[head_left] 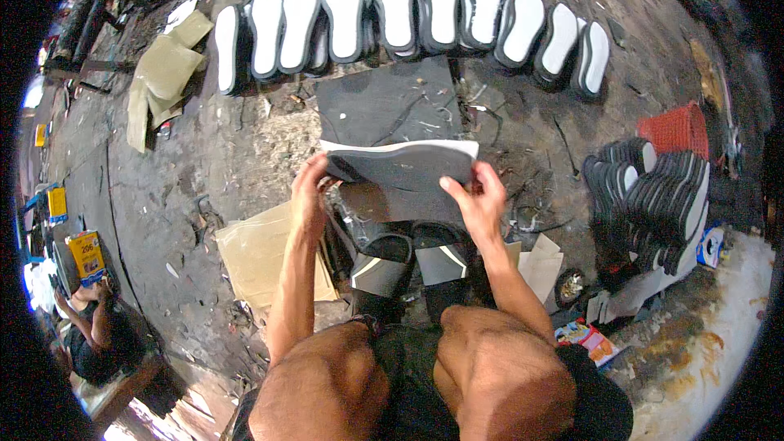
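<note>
Between my two hands is a dark grey shoe sole [400, 167] with a white layer showing along its far edge, held sideways above the floor. My left hand [309, 196] grips its left end, the fingers partly hidden behind it. At the other end, my right hand [480, 196] pinches the sole with the thumb on the near side. Below it lies a dark flat board [388, 98], partly covered by the sole. My feet, in black sandals [382, 265] with pale stripes, rest just nearer than the hands.
White-topped soles [343, 12] stand in an arc of stacks at the far side. More dark soles [665, 196] are piled at the right, beside a red basket [674, 129]. Brown sheets [265, 253] lie near my left arm. Another person [102, 327] sits at the lower left.
</note>
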Tool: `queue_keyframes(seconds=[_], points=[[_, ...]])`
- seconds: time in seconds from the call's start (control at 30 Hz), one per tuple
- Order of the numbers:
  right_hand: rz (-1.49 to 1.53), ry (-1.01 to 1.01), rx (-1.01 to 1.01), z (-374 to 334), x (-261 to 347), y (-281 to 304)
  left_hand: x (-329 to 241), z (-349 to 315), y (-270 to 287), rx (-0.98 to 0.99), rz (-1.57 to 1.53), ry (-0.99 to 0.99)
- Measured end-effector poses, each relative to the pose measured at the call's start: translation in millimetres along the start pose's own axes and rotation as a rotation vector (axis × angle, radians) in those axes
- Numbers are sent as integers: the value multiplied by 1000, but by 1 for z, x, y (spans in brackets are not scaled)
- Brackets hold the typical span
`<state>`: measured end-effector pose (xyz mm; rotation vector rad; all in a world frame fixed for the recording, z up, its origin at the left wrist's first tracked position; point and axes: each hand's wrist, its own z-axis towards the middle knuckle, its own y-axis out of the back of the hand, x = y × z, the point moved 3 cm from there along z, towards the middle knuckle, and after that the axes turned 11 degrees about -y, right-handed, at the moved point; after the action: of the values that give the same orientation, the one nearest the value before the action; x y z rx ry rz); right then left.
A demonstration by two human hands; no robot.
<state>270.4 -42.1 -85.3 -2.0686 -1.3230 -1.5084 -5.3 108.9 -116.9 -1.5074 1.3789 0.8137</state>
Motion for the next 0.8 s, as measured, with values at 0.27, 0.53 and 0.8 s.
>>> queue_keyframes(seconds=[0.27, 0.53, 0.8], points=[[-251, 1118, 623, -75, 162, -18, -100, 14, -66, 342, -1088, 80], [-359, 1198, 338, -26, 212, -47, -132, -24, -99, 479, -1060, 125], [-224, 1141, 384, -47, 195, -24, -138, -59, -117, 711, -893, 77]])
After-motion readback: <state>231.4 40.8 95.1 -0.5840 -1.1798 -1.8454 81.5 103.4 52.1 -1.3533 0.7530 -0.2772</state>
